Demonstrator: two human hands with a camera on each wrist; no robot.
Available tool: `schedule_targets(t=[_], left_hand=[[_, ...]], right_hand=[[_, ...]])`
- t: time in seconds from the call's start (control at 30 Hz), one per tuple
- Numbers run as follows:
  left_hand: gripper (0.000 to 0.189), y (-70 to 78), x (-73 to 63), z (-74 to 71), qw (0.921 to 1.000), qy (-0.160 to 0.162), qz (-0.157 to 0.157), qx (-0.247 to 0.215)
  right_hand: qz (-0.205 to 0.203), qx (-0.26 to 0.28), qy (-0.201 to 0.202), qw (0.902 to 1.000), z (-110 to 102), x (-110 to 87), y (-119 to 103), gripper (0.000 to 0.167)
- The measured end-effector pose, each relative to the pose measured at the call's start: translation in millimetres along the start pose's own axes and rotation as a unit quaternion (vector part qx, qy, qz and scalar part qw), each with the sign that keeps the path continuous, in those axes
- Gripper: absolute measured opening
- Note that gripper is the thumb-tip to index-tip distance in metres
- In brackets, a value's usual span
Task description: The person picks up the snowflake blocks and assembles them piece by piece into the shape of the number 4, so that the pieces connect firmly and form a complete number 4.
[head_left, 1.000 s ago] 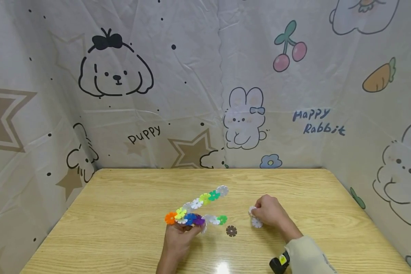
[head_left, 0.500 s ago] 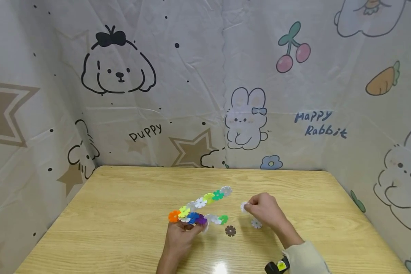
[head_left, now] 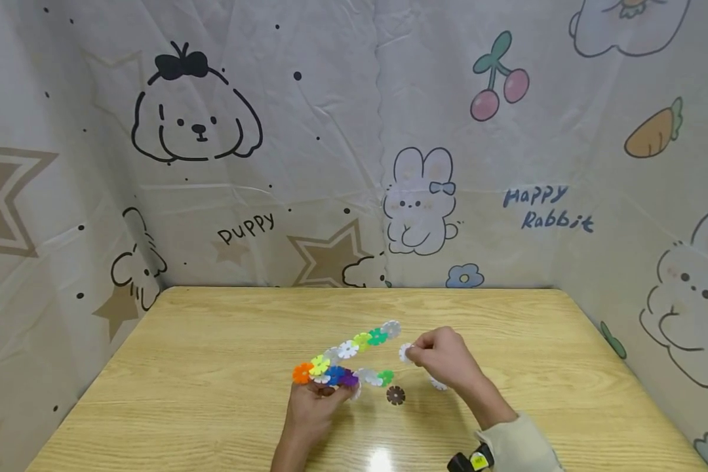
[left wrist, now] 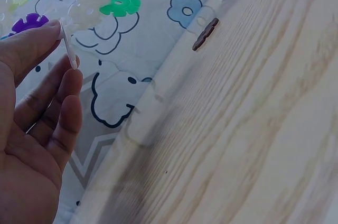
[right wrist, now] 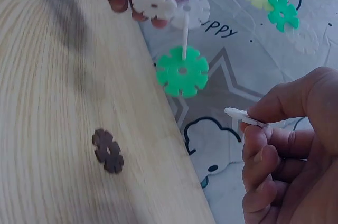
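My left hand [head_left: 311, 414] holds a chain of interlocked snowflake discs [head_left: 334, 375] above the table, pinching it near a white disc under the purple one. Two branches run rightward from the orange disc [head_left: 302, 373]: the upper ends in a pale translucent disc [head_left: 392, 329], the lower in a green disc [right wrist: 182, 72]. To the right, my right hand [head_left: 445, 359] pinches a loose white snowflake disc [right wrist: 245, 117] between thumb and index finger, apart from the chain. Below the branches lies a brown disc [head_left: 396, 395] on the table.
Another white disc [head_left: 439, 384] lies on the wooden table [head_left: 212, 393], partly hidden behind my right forearm. Close to the right sleeve is a black object with a yellow label [head_left: 471, 460]. A printed curtain [head_left: 330, 131] hangs behind the table's far edge.
My right hand has lifted one white disc off the table and carried it left towards the chain, leaving the other white disc behind. My left hand stays nearly still with the chain.
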State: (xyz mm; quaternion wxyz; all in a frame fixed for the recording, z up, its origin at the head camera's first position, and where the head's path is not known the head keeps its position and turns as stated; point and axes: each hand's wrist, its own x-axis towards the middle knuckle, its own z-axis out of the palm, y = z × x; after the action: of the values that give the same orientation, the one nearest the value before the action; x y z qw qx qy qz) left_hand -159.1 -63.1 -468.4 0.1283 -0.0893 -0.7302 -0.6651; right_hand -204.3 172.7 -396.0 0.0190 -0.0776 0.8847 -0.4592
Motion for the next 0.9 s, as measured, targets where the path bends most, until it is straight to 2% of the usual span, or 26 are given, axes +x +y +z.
schedule_targets(t=[0.2, 0.43, 0.67, 0.9], left_hand=[[0.010, 1.4, -1.7, 1.9, 1.0000, 0.001, -0.004, 0.008], [0.012, 3.6, -1.9, 4.4, 1.0000, -0.004, 0.001, -0.006], [0.011, 2.2, -1.4, 6.2, 0.9999, -0.003, -0.008, -0.010], [0.013, 2.3, -1.6, 9.2, 0.9999, 0.003, 0.004, -0.011]], right_hand=[[-0.010, 0.021, -0.014, 0.9996, 4, -0.8, -6, 0.023], [-0.020, 0.030, -0.018, 0.9992, 8, -2.8, -13, 0.020], [-0.029, 0.051, -0.029, 0.9978, 14, -3.9, -20, 0.017], [-0.030, 0.078, -0.035, 0.9959, 19, -5.3, -24, 0.019]])
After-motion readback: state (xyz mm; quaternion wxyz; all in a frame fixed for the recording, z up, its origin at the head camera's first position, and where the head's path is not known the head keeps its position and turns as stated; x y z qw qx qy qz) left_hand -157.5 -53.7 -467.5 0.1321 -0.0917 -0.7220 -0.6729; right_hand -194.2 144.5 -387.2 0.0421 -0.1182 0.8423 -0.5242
